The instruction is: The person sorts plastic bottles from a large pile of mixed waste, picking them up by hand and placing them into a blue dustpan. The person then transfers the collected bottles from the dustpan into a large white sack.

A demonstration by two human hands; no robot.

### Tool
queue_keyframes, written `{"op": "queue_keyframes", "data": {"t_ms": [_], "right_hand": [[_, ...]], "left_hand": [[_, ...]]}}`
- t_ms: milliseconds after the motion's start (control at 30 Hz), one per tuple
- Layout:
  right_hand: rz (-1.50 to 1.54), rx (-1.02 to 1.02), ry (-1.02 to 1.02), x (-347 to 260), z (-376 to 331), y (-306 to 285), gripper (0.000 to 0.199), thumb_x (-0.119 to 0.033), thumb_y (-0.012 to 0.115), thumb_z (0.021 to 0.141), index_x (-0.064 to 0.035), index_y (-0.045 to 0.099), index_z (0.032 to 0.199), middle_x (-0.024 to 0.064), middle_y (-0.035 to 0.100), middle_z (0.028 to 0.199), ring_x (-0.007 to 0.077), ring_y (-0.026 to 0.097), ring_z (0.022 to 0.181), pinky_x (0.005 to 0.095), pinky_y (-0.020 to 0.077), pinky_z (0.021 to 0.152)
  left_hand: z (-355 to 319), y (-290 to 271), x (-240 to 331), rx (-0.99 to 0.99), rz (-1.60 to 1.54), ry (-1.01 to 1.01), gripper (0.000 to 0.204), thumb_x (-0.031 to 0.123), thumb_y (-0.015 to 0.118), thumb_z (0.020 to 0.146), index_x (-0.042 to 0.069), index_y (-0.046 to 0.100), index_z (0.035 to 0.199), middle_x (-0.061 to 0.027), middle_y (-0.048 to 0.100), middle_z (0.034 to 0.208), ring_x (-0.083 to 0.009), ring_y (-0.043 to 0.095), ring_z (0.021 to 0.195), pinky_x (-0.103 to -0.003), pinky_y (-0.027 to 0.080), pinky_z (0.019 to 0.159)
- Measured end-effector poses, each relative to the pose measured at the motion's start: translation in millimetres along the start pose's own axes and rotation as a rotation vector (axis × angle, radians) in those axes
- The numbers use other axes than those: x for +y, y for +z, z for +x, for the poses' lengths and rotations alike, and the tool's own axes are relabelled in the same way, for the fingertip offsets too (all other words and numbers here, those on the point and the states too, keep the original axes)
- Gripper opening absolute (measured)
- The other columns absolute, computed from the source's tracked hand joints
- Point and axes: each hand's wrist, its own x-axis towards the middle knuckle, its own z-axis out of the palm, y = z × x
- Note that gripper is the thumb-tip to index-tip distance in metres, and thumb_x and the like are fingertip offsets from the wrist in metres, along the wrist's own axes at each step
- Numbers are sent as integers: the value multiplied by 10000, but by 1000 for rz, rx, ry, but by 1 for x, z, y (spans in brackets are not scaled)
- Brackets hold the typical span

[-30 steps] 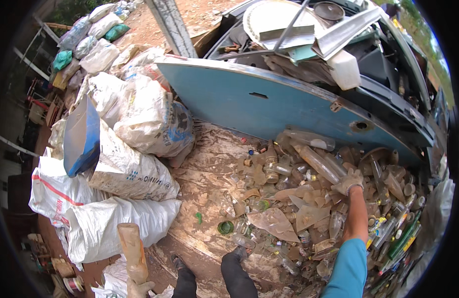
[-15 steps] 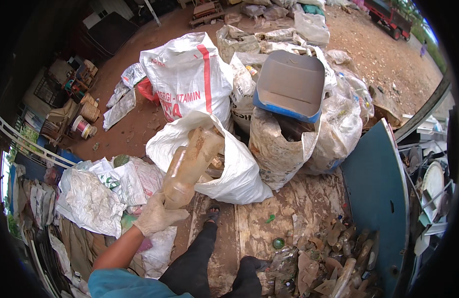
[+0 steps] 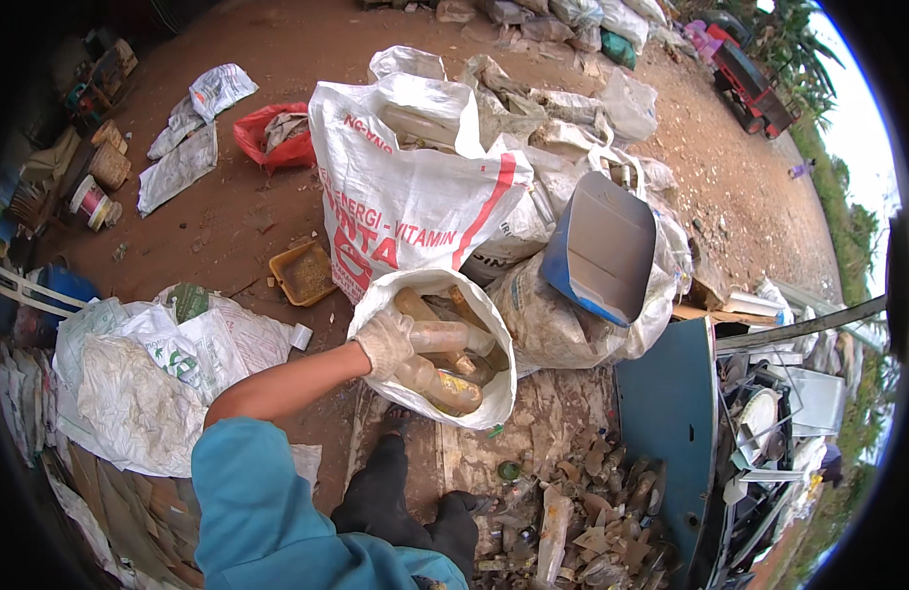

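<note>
My left hand (image 3: 383, 344), in a pale knit glove, reaches into the mouth of a white woven sack (image 3: 364, 307) in front of me. Its fingers are closed around the end of a dirty clear bottle (image 3: 444, 337), which lies sideways inside. More cloudy bottles fill the sack, among them one with a yellowish label (image 3: 444, 386) just below my hand. My right hand is out of the picture.
Behind stands a tall white sack with red print (image 3: 405, 211). To its right, a blue tray (image 3: 607, 251) leans on full sacks. A blue panel (image 3: 666, 433) borders a heap of bottles and broken pieces (image 3: 592, 521). Flattened sacks (image 3: 140, 383) lie left; a yellow basin (image 3: 305, 273) sits beyond.
My left hand has moved forward and right, carrying the bottle from above the sack's near edge down into it. My view has shifted, and the sack's contents now show.
</note>
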Motion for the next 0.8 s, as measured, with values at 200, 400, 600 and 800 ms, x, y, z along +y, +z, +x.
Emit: {"op": "queue_keyframes", "data": {"t_ms": [200, 400, 600, 800], "right_hand": [[294, 135, 237, -97, -38, -2, 360, -375, 629, 966, -54, 743, 1081, 121, 708, 767, 258, 684, 755, 413, 517, 645], [58, 326, 74, -230, -45, -28, 415, -348, 792, 834, 1, 742, 1052, 153, 699, 915, 259, 675, 886, 393, 525, 768], [-109, -30, -349, -368, 18, -46, 590, -495, 814, 791, 6, 771, 1101, 273, 612, 1234, 413, 651, 1093, 488, 512, 953], [-845, 5, -570, -497, 100, -39, 734, -757, 652, 808, -123, 787, 1153, 289, 630, 1181, 403, 649, 1118, 466, 540, 931]], "left_hand": [[67, 36, -6, -33, -12, 227, 540, 387, 791, 765, 241, 722, 1280, -141, 487, 1492, -367, 484, 1365, -589, 427, 1028], [66, 46, -7, -41, -137, -5, 677, 476, 778, 770, 231, 632, 1384, -183, 319, 1645, -402, 267, 1533, -685, 233, 1167], [2, 63, 17, 365, -365, -447, 876, 472, 794, 734, 121, 480, 1472, -193, 346, 1587, -417, 274, 1494, -709, 227, 1144], [-46, 91, 35, 229, -988, -1287, 701, 388, 769, 821, 21, 546, 1374, -223, 566, 1333, -380, 600, 1182, -559, 498, 965]]}}
